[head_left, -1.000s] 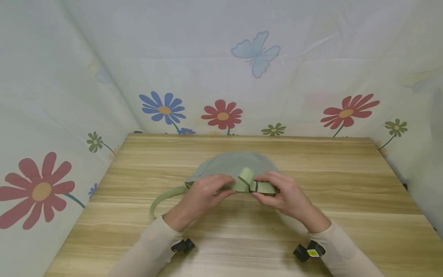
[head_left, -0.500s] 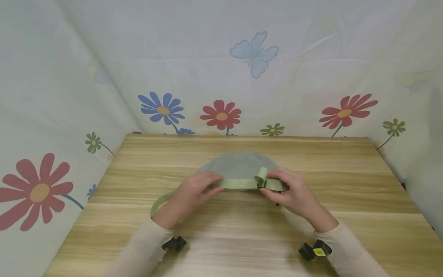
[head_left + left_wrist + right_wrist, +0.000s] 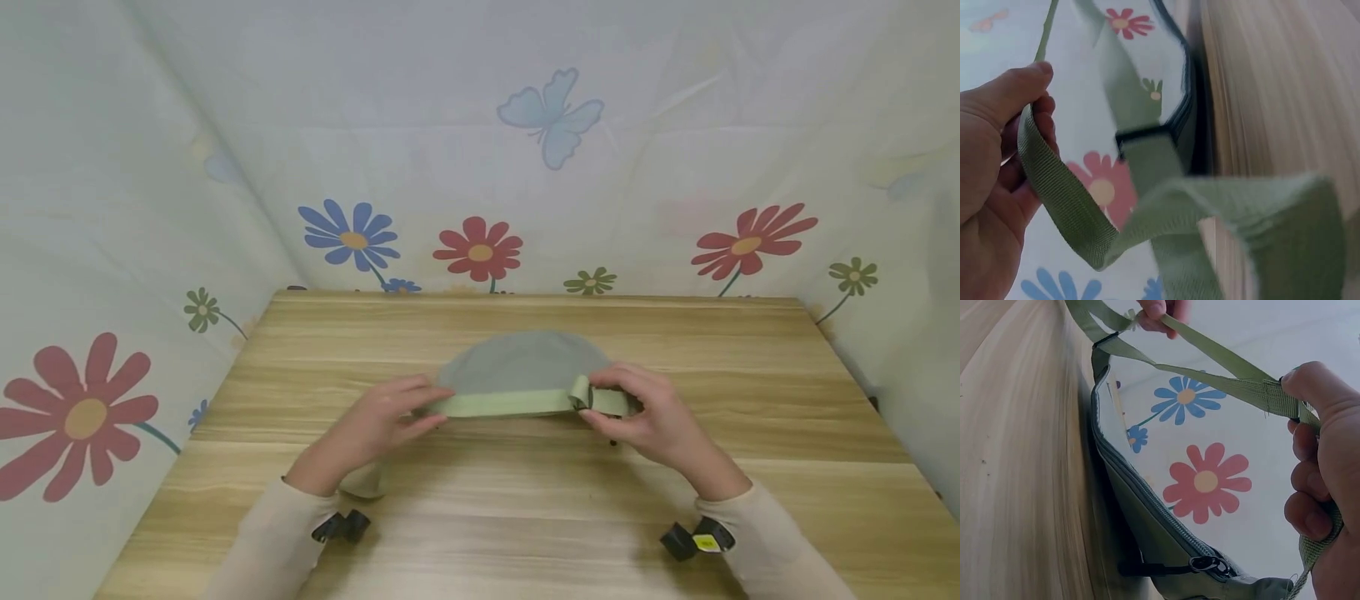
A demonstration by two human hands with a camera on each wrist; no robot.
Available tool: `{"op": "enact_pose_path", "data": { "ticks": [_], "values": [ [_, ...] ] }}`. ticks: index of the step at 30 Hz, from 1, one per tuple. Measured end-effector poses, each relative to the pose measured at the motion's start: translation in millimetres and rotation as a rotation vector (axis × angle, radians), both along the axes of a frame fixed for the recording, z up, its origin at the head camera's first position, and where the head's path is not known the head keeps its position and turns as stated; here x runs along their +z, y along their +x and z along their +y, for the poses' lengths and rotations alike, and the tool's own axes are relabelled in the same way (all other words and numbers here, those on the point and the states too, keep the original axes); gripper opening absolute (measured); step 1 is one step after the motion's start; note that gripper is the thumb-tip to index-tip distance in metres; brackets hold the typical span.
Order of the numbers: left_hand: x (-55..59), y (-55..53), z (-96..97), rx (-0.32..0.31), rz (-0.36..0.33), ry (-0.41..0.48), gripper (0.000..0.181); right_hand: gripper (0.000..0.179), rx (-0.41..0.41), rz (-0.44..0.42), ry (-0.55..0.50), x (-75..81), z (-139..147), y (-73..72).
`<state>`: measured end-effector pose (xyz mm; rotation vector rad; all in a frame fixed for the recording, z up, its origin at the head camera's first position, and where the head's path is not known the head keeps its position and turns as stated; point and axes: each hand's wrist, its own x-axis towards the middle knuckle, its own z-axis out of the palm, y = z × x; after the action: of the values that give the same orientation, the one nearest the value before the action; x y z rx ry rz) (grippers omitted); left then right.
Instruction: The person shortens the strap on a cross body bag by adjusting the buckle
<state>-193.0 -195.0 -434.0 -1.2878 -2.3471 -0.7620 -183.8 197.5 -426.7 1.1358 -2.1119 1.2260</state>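
Note:
A grey-green zippered bag (image 3: 525, 360) stands on the table, its light green webbing strap (image 3: 502, 405) stretched between both hands in front of it. My left hand (image 3: 375, 425) pinches the strap between thumb and fingers; in the left wrist view a twisted length of strap (image 3: 1069, 197) hangs from that hand. At the strap's other end, my right hand (image 3: 660, 417) grips the webbing beside a black slider (image 3: 1290, 401). A small loop of webbing (image 3: 579, 389) stands up there. The right wrist view shows the bag's zipper (image 3: 1160, 509) with its black pull (image 3: 1157, 570).
A wooden table (image 3: 480, 533) lies under the bag and hands. Flower-printed white cloth (image 3: 420, 158) hangs behind and at both sides. Black wrist cameras (image 3: 341, 527) sit at both cuffs. Loose strap (image 3: 363, 481) hangs by the left wrist.
My left hand has moved left along the strap, and my right hand slightly right with the slider. The span between them is longer and straighter; the webbing loop at the slider has shrunk.

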Motion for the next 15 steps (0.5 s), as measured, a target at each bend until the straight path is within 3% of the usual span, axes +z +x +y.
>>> {"op": "enact_pose_path", "data": {
  "ticks": [9,15],
  "values": [
    [0.5,7.2,-32.1,0.095,-0.093,0.001,0.039,0.027,-0.020,-0.066,0.003,0.5,11,1.0],
    [-1.9,6.2,-33.5,0.120,-0.136,-0.046,0.034,0.027,-0.015,-0.060,0.026,0.6,11,0.9]
  ]
}}
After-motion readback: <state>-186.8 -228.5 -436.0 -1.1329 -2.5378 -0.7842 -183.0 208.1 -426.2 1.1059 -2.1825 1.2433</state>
